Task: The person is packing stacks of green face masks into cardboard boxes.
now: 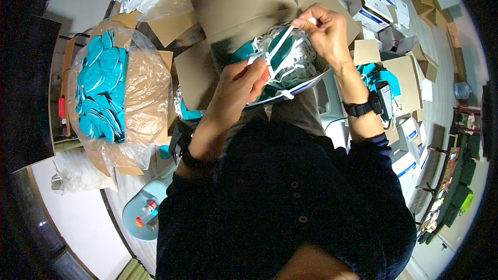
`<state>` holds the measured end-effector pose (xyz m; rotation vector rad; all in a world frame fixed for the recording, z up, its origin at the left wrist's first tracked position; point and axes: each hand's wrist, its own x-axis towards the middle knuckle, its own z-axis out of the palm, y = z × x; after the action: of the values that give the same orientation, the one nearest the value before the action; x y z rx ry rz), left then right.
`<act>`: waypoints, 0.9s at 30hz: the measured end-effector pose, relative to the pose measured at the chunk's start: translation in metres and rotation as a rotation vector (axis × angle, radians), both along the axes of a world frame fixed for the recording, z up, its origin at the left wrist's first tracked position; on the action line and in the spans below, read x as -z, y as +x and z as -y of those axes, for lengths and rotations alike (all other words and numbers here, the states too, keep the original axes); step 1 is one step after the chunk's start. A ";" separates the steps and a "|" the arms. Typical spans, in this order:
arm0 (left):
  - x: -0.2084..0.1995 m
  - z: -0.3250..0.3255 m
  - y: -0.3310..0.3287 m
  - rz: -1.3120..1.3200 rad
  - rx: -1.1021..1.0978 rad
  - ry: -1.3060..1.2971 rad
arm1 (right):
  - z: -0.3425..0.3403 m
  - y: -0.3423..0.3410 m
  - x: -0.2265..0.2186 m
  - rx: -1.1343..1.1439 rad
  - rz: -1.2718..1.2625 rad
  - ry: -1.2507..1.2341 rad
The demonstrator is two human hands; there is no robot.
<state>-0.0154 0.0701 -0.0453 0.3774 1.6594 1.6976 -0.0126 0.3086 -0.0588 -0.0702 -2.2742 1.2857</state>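
Note:
A white strap [283,42] runs taut between my two hands above an open cardboard box [244,0] at my lap. My left hand [241,84] is closed, pinching the strap's lower end, where a loop or knot shows at the fingertips. Up and to the right, my right hand [328,32] pinches the other end between thumb and fingers. Inside the box lies a tangle of white straps [298,67] with teal pieces [243,52] among them. Whether the strap is joined to one of these pieces, I cannot tell.
At the left stands a carton lined with clear plastic [148,88], full of teal pads [101,93]. More teal pieces [381,78] lie in a box to the right, near white-and-blue boxes [371,13]. A light-blue stool [136,205] holding a bottle [149,207] is at lower left.

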 end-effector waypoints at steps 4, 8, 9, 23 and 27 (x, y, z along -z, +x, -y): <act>-0.003 0.014 -0.001 0.009 -0.001 -0.051 | -0.010 -0.012 0.001 0.055 0.041 0.038; 0.002 0.033 0.001 -0.312 0.011 -0.147 | -0.041 -0.021 0.008 0.160 -0.048 -0.011; -0.003 0.037 0.003 -0.322 0.012 -0.185 | -0.058 -0.019 0.010 0.213 -0.075 -0.045; 0.016 0.012 -0.044 0.218 0.176 0.175 | 0.011 0.016 -0.043 -0.287 0.308 -0.042; 0.009 0.002 -0.048 0.291 0.301 0.164 | 0.027 -0.003 -0.045 -0.567 0.433 -0.206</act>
<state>-0.0636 0.0685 -0.0543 0.4138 1.1935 1.5792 -0.0153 0.2813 -0.0138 0.2679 -2.6209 1.9526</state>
